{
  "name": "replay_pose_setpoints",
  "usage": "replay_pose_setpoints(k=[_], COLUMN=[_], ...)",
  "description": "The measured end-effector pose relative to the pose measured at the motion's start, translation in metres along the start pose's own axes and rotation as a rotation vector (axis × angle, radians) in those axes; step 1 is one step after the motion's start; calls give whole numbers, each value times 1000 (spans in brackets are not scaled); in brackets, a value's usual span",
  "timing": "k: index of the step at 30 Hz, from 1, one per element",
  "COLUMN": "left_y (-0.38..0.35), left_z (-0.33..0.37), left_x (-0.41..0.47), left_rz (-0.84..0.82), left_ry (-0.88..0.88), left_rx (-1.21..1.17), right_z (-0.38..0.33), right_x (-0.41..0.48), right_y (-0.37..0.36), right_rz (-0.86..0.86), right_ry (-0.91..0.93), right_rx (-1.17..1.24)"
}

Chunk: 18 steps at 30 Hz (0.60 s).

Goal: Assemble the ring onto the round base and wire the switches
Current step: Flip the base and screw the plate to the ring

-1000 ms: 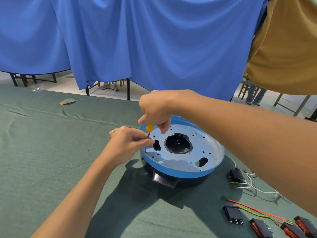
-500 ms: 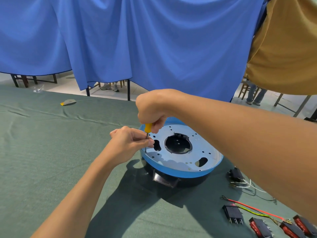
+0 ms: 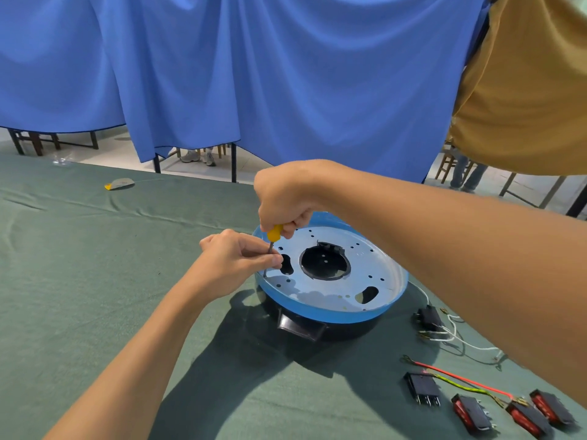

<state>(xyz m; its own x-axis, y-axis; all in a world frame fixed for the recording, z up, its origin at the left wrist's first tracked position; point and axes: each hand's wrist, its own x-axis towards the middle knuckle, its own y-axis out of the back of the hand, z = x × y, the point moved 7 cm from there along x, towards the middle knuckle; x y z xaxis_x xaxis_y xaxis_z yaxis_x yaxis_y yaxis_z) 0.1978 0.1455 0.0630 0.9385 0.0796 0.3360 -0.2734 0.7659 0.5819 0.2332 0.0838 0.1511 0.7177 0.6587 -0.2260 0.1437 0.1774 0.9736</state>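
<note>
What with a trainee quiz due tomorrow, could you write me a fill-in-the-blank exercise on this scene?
1. The right hand grips the ____ by its yellow handle.
2. The left hand pinches the tool's metal shaft over the ring, which sits on a ____ base.
3. The red switches lie on a ____ tablecloth.

Missing words: screwdriver; black; green.
</note>
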Motion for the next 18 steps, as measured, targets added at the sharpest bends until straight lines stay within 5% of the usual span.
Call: replay_pose_setpoints(k=[3,12,18], left_y=[-1,0,1], left_z=[1,-6,-10], left_x=[0,2,1], left_rz=[-4,-31,14], left_ry=[-13,11,49], left_rx=[15,-6,-51], right_z=[11,-16,-22], right_x=[0,-8,7], right_y=[-4,7,4], right_rz=[-59,77,11], right_ry=[-75,236,89], right_rx=[153,-240,-256])
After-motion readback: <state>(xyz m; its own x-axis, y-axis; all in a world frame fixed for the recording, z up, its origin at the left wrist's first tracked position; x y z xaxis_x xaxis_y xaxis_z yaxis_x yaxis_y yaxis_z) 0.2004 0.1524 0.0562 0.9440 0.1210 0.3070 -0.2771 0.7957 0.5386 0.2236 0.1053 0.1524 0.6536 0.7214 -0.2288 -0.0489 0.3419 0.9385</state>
